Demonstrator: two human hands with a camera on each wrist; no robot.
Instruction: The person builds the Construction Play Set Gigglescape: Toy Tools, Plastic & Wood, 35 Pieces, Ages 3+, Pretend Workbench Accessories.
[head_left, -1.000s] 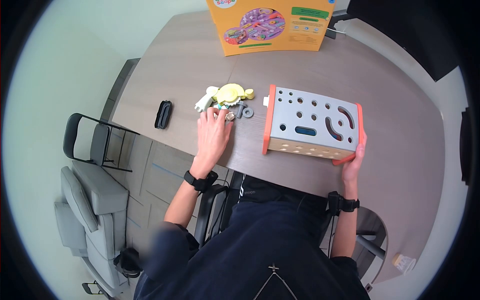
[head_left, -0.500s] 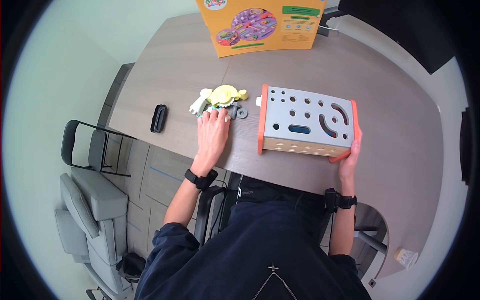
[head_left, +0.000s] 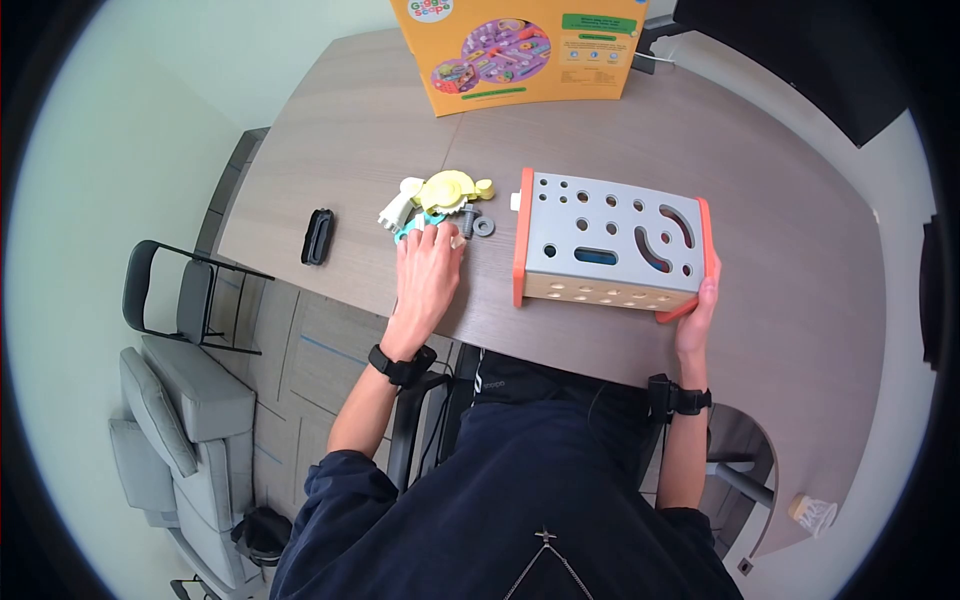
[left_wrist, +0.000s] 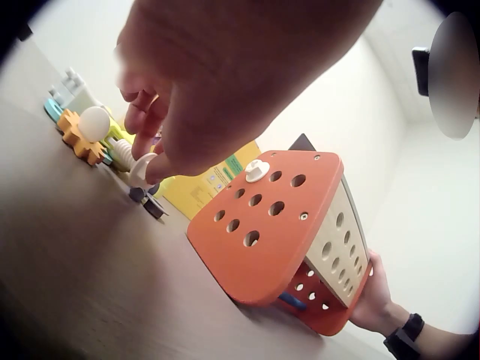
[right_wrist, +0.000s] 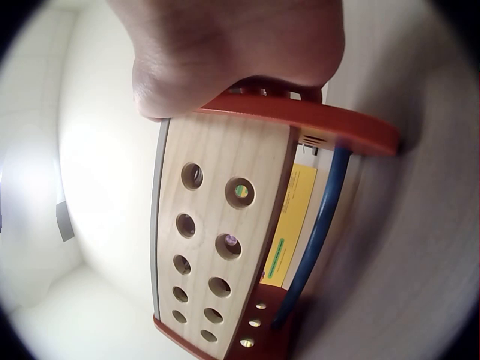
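Note:
My left hand (head_left: 427,275) is over a small pile of toy parts, its fingers curled down. In the left wrist view, thumb and fingers pinch a white toy screw (left_wrist: 139,171) with a threaded shaft, beside an orange gear (left_wrist: 81,139). Just beyond the fingers are yellow toy pieces (head_left: 448,190), a teal piece (head_left: 405,232), a grey bolt (head_left: 467,218) and a grey ring (head_left: 484,227). My right hand (head_left: 697,318) grips the red end panel (right_wrist: 315,118) of a toy workbench (head_left: 610,235) with a grey, holed top; most of its fingers are hidden behind the panel.
A yellow product box (head_left: 530,60) stands at the table's far side, and a dark screen (head_left: 800,60) is at the back right. A black open case (head_left: 318,237) lies left of the toy parts. The table's near edge runs below both hands.
The head view has shifted slightly. My left fingers have drawn back a little toward me, showing more of the teal piece. The right hand keeps its grip on the toy workbench.

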